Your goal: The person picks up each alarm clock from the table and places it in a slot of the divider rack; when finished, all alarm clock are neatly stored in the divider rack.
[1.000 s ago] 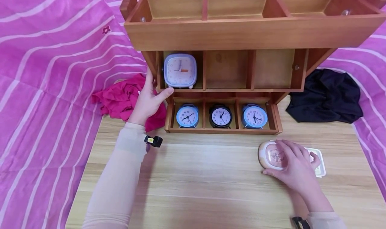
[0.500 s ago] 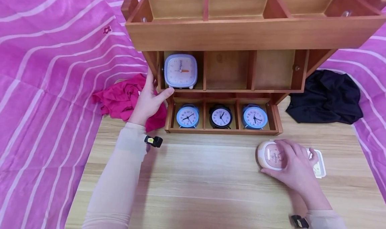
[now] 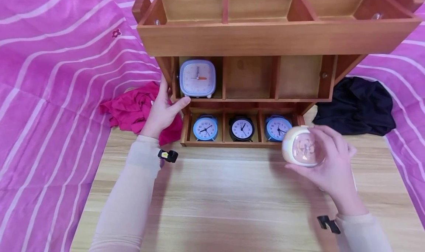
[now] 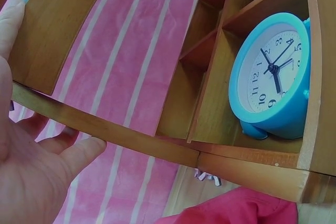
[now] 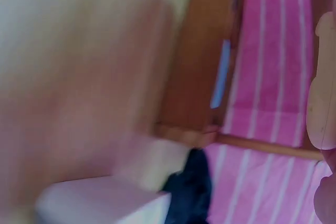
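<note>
My right hand [image 3: 327, 163] grips a cream square clock [image 3: 300, 147] and holds it above the table, in front of the shelf's lower right cell. My left hand [image 3: 162, 110] holds the left side wall of the wooden shelf [image 3: 265, 38], thumb at the middle board. In the left wrist view the palm [image 4: 31, 171] lies against the wooden edge [image 4: 105, 127]. A lavender square clock [image 3: 197, 78] stands in the upper left cell. Below stand a blue clock [image 3: 205, 128], a black clock [image 3: 242, 128] and another blue clock [image 3: 276, 128]. The right wrist view is blurred.
A crimson cloth [image 3: 136, 108] lies left of the shelf and a black cloth [image 3: 356, 106] to its right. The wooden table [image 3: 225, 204] stands on a pink striped blanket [image 3: 56, 78]. The two upper right cells [image 3: 249, 76] hold nothing.
My right hand has lifted the cream clock off the table and carried it up and back toward the shelf. The white item beneath is now hidden. My left hand stays put.
</note>
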The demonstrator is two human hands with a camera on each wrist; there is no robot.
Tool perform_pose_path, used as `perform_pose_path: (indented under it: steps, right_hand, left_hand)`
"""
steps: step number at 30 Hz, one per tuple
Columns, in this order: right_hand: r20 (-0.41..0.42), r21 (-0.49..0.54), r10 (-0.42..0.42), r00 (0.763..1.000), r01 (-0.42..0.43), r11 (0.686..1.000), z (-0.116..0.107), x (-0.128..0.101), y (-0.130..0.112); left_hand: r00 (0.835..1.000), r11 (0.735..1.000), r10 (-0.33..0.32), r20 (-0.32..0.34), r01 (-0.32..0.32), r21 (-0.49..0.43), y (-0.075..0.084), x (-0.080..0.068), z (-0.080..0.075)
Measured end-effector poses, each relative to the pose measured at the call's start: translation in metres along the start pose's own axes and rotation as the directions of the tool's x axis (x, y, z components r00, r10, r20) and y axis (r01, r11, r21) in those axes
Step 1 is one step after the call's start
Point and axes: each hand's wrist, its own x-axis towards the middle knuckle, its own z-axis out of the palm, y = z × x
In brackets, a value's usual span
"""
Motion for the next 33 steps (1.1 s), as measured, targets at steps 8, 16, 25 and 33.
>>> perform_pose_path:
  steps: [8,16,25,33]
  right_hand:
    - [-0.066,0.019,-0.081,0.995,0.083,0.996,0.004,0.055,-0.037]
    - [-0.065,0.084,-0.098,0.993,0.104,0.991,0.011,0.087,-0.062]
    - [-0.088,0.033,-0.200,0.976,0.203,0.979,0.041,0.130,-0.068]
    - [-0.086,0.016,-0.220,0.972,0.222,0.975,0.068,0.158,-0.080]
  left_hand:
    - [1.000,1.000,0.021,0.005,-0.021,-0.018,-0.004,0.001,0.002]
    - [1.000,1.000,0.030,0.006,-0.030,-0.011,-0.001,0.001,0.000]
    - [1.000,1.000,0.029,0.004,-0.029,-0.012,0.001,0.002,-0.001]
    - [1.000,0.999,0.029,0.000,-0.029,-0.014,0.000,0.001,-0.001]
